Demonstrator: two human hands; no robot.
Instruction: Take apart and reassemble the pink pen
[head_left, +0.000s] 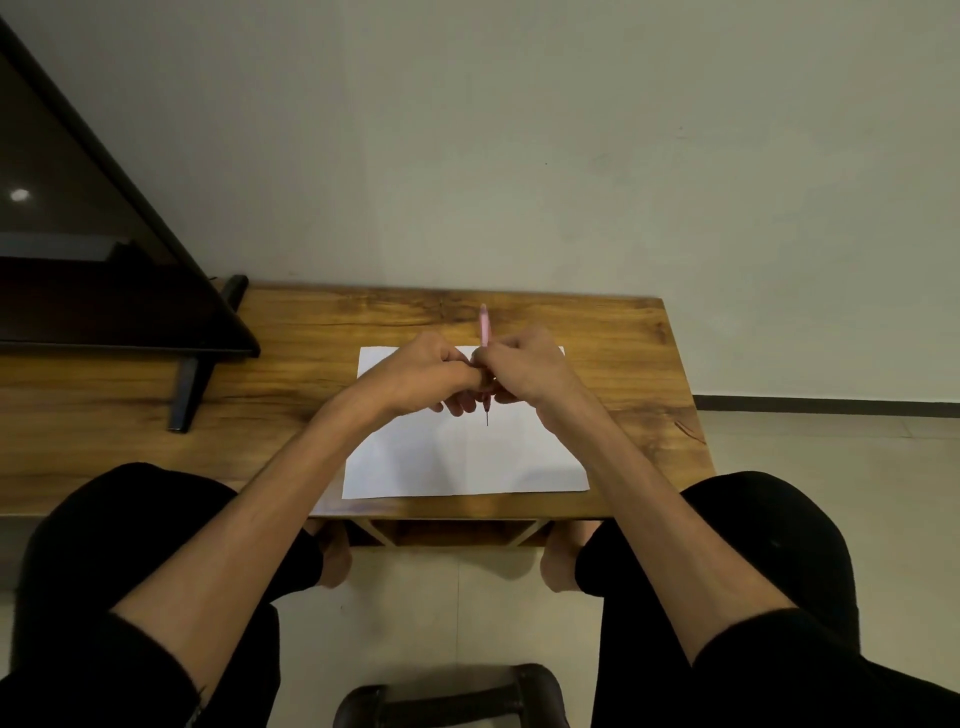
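Far left, a dark flat screen on a black angled stand (104, 249) sits on the wooden table (613, 364). Moving in, the left hand (421, 376) is up over the white sheet of paper (467, 457), fingers curled, its grip closed on the lower part of the slim pink plastic pen (484, 325). The pen stands nearly upright between both hands, pink barrel poking out above, thin dark tip pointing down below, clear of the paper. Right beside it, touching the left, the right hand (524, 366) pinches the same pen higher up, fingers tightly curled.
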